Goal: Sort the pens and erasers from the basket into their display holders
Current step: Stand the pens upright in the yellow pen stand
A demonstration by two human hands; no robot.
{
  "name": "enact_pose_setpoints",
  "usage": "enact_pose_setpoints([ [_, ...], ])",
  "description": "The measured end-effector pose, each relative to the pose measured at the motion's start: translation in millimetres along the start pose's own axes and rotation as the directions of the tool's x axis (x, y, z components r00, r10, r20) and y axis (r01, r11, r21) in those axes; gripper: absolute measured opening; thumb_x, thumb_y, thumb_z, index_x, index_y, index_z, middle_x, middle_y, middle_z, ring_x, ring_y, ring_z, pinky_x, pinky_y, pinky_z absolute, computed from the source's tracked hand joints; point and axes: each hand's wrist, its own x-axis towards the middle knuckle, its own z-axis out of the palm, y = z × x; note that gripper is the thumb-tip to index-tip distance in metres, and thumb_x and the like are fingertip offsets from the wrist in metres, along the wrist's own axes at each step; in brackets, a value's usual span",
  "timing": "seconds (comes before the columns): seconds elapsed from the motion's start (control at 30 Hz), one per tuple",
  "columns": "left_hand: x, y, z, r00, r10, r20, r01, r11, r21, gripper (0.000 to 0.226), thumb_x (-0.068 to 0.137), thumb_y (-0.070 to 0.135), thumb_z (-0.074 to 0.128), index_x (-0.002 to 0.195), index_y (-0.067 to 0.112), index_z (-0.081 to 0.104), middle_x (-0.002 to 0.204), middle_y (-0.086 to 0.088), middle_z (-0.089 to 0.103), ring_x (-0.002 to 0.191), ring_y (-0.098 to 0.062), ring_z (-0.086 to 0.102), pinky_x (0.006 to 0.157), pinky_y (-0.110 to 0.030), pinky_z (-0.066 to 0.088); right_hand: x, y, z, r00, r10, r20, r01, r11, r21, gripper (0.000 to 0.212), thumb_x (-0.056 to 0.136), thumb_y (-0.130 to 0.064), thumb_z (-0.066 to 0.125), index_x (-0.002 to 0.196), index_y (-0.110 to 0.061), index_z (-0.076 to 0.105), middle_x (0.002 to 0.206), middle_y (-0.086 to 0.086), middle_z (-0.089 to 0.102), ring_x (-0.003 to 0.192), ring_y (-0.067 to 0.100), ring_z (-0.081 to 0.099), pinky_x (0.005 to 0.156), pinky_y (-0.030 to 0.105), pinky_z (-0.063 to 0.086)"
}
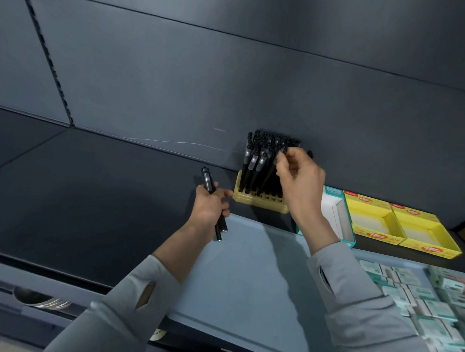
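A: What does each hand hold?

B: The left hand [210, 207] grips a bundle of slim black plastic pens [208, 179], fingers curled round it. The right hand [299, 180] pinches the cap of one black pen [282, 150] among the many standing in the pale yellow slotted plastic holder [259, 200].

A: Where are the erasers?

B: The teal-and-white wrapped erasers [422, 296] lie in the grey-blue plastic basket [247, 272], lower right. Two open yellow cardboard display boxes [373, 219] sit on the dark shelf [88, 194], right of the holder.
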Motion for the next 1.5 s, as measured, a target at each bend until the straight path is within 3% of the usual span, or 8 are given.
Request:
enact_pose_setpoints([
  [0.27, 3, 1, 1, 0.998, 0.058, 0.038, -0.056, 0.997, -0.047, 0.02, 0.101, 0.011, 0.048, 0.113, 0.01, 0.064, 0.082, 0.0, 0.051, 0.064, -0.009, 0.047, 0.067, -0.023, 0.055, -12, 15, 21, 0.991, -0.05, 0.124, 0.06, 0.995, -0.081, 0.017, 0.098, -0.031, 0.053, 0.098, -0.017, 0.062, 0.073, 0.002, 0.069, 0.069, 0.023, 0.069, 0.068, 0.04, 0.055],
  [0.53, -3, 0, 7, 0.985, 0.137, 0.109, -0.13, 0.989, -0.07, 0.003, 0.102, 0.011, 0.045, 0.101, 0.01, 0.048, 0.082, -0.007, 0.064, 0.061, -0.01, 0.057, 0.069, -0.027, 0.057, -11, 11, 14, 0.999, -0.019, 0.047, 0.021, 0.998, -0.051, 0.021, 0.094, -0.034, 0.062, 0.107, -0.019, 0.064, 0.083, -0.003, 0.072, 0.075, 0.02, 0.067, 0.075, 0.039, 0.054],
  [0.7, -4, -4, 13, 0.957, 0.188, 0.219, -0.194, 0.981, 0.006, 0.008, 0.102, 0.014, 0.047, 0.105, 0.01, 0.053, 0.087, -0.006, 0.068, 0.07, -0.012, 0.06, 0.077, -0.029, 0.057, -19, -2, 9, 0.995, -0.085, 0.05, 0.083, 0.996, 0.036, 0.02, 0.091, -0.038, 0.065, 0.088, -0.019, 0.068, 0.078, -0.008, 0.067, 0.071, 0.01, 0.061, 0.07, 0.036, 0.052],
  [0.87, -6, -8, 19, 0.937, 0.18, 0.298, -0.217, 0.972, 0.095, 0.015, 0.101, 0.016, 0.05, 0.111, 0.016, 0.06, 0.093, -0.002, 0.068, 0.078, -0.011, 0.062, 0.078, -0.026, 0.055, -23, -6, 11, 0.982, 0.035, 0.185, -0.064, 0.986, 0.153, 0.017, 0.086, -0.037, 0.071, 0.083, -0.02, 0.07, 0.074, -0.006, 0.068, 0.069, 0.007, 0.062, 0.068, 0.027, 0.052],
  [1.07, -7, -9, 20, 0.955, 0.148, 0.257, -0.193, 0.968, 0.16, 0.017, 0.101, 0.02, 0.05, 0.11, 0.016, 0.064, 0.108, -0.007, 0.07, 0.099, -0.016, 0.068, 0.09, -0.028, 0.054, -18, 9, 7, 0.973, 0.136, 0.189, -0.175, 0.962, 0.209, 0.025, 0.085, -0.044, 0.064, 0.077, -0.021, 0.063, 0.066, -0.006, 0.065, 0.066, 0.019, 0.066, 0.065, 0.045, 0.056],
  [1.17, -6, -7, 14, 0.978, 0.135, 0.161, -0.167, 0.966, 0.198, 0.018, 0.101, 0.024, 0.05, 0.111, 0.018, 0.064, 0.093, 0.0, 0.066, 0.07, -0.009, 0.062, 0.07, -0.022, 0.054, -9, 15, -3, 0.981, 0.169, 0.094, -0.183, 0.968, 0.17, 0.023, 0.086, -0.048, 0.06, 0.079, -0.026, 0.062, 0.066, -0.005, 0.065, 0.062, 0.021, 0.067, 0.061, 0.05, 0.057],
  [1.27, -3, -6, 10, 0.983, 0.138, 0.118, -0.158, 0.969, 0.191, 0.017, 0.102, 0.029, 0.048, 0.112, 0.02, 0.059, 0.073, 0.004, 0.05, 0.049, -0.005, 0.034, 0.047, -0.02, 0.033, 0, 21, -9, 0.991, 0.132, 0.016, -0.133, 0.986, 0.1, 0.025, 0.089, -0.05, 0.057, 0.084, -0.026, 0.062, 0.067, -0.007, 0.066, 0.064, 0.019, 0.067, 0.065, 0.05, 0.057],
  [1.5, 0, -3, 11, 0.997, 0.076, 0.028, -0.078, 0.995, 0.07, 0.01, 0.103, 0.012, 0.035, 0.101, 0.02, 0.039, 0.08, 0.0, 0.056, 0.053, -0.008, 0.034, 0.051, -0.023, 0.031, 1, 17, -1, 0.996, 0.083, -0.009, -0.083, 0.994, 0.065, 0.031, 0.09, -0.052, 0.054, 0.095, -0.023, 0.066, 0.073, -0.006, 0.07, 0.067, 0.016, 0.069, 0.073, 0.045, 0.057],
])
